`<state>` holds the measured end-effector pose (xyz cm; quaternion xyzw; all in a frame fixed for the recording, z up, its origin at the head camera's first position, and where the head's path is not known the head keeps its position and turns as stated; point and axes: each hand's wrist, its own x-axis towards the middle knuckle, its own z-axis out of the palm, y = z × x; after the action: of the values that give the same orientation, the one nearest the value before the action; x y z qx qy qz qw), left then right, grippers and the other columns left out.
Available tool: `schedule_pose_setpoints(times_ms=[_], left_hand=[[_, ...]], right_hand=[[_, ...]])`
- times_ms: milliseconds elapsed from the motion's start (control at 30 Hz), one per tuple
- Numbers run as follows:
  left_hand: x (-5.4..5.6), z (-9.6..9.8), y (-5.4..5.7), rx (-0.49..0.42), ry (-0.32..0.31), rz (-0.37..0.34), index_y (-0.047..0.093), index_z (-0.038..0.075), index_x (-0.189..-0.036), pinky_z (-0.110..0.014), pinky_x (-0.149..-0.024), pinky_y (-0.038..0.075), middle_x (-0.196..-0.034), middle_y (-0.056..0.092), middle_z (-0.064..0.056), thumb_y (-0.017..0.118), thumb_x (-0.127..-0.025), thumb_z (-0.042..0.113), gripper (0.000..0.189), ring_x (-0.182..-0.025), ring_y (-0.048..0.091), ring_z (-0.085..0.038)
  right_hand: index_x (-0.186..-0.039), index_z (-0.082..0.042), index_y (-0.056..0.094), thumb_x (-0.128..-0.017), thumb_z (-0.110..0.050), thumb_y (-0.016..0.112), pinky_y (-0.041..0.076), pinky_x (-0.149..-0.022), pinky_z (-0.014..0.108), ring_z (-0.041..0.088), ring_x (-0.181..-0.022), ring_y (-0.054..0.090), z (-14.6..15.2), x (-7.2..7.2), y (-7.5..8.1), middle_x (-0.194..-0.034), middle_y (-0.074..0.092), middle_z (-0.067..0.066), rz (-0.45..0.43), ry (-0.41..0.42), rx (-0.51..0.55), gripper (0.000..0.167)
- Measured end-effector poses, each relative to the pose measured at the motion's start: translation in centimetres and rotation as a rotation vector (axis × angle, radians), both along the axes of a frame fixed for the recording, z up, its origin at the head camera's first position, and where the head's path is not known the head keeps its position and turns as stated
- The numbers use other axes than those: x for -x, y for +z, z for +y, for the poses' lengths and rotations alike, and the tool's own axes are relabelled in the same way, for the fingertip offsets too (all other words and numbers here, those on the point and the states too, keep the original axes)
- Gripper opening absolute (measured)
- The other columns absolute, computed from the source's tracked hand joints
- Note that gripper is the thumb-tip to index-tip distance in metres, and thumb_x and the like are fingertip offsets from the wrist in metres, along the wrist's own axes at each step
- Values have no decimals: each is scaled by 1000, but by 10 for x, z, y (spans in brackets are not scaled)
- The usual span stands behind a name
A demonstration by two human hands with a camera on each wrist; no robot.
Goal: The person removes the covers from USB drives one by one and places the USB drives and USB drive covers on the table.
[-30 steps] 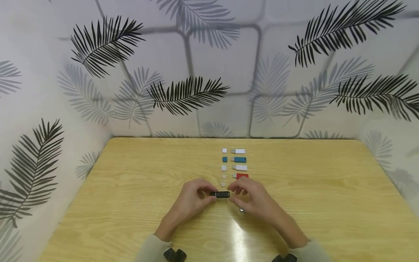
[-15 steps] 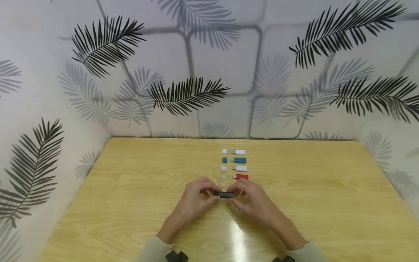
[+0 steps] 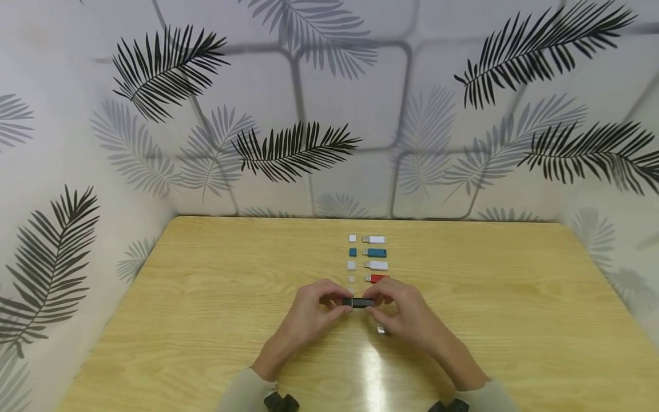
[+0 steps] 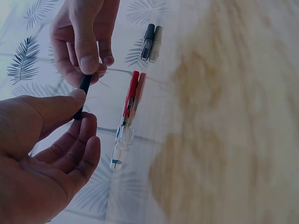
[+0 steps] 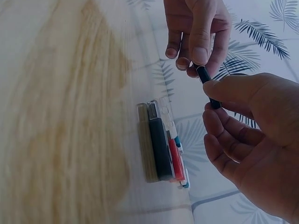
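A black USB flash drive (image 3: 362,302) is held level between both hands, above the table. The left hand (image 3: 309,312) pinches its left end, where a thin light line crosses the black body. On the right end, the right hand (image 3: 412,312) grips with thumb and fingertips. Both wrist views show the black stick spanning from one hand to the other. Another dark flash drive (image 5: 160,144) lies on the table near the right hand; in the head view only its metal plug (image 3: 381,330) shows, the rest being hidden under that hand.
Beyond the hands, a column of flash drives lies on the wooden table (image 3: 231,274): red (image 3: 378,278), white (image 3: 378,265), blue (image 3: 376,253) and another white. Left of them runs a column of small caps, including a blue cap (image 3: 352,252). A leaf-patterned wall covering (image 3: 350,189) stands behind.
The right hand's fingertips were just off the drive's right end a second ago and now pinch it. The drive and the left hand have shifted slightly right.
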<state>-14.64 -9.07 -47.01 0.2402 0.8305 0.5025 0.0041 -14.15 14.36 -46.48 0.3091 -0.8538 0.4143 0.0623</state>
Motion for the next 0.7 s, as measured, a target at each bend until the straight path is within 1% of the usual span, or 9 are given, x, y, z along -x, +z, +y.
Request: schedule_pose_setpoints(times_ms=[167,333,467,533,700], left_hand=[[3,3,1,3,-10,-4,77,9,-105,-29,-75,59,-98,72,1,80,-89,5,17,-82,65,-11],[6,5,5,7,-15,9,77,10,-104,-29,-74,59,-97,72,1,81,-88,5,17,-82,65,-10],[9,6,8,-1,-22,12,78,9,-105,-29,-74,59,-96,71,2,81,-88,4,18,-82,65,-10],[9,7,8,-8,-30,12,77,8,-106,-29,-74,59,-96,71,0,80,-89,4,18,-83,65,-10],[11,8,7,-22,-38,3,77,7,-106,-30,-73,59,-97,72,-2,80,-89,4,17,-82,65,-11]], right_hand=[[-103,-12,71,-85,4,80,59,-80,38,8,-85,65,3,1,1,-98,68,-6,-22,-12,-1,25],[-103,-13,72,-83,6,82,60,-79,39,9,-85,66,4,1,3,-98,68,-7,-5,-14,17,29],[-103,-12,72,-83,5,82,60,-78,39,10,-85,66,5,2,5,-97,68,-5,9,-12,28,28],[-103,-12,72,-84,4,82,61,-78,39,10,-85,66,6,2,6,-97,68,-4,10,-15,33,27],[-103,-13,73,-85,2,82,60,-78,39,10,-84,64,7,4,6,-98,68,-5,1,-26,25,26]])
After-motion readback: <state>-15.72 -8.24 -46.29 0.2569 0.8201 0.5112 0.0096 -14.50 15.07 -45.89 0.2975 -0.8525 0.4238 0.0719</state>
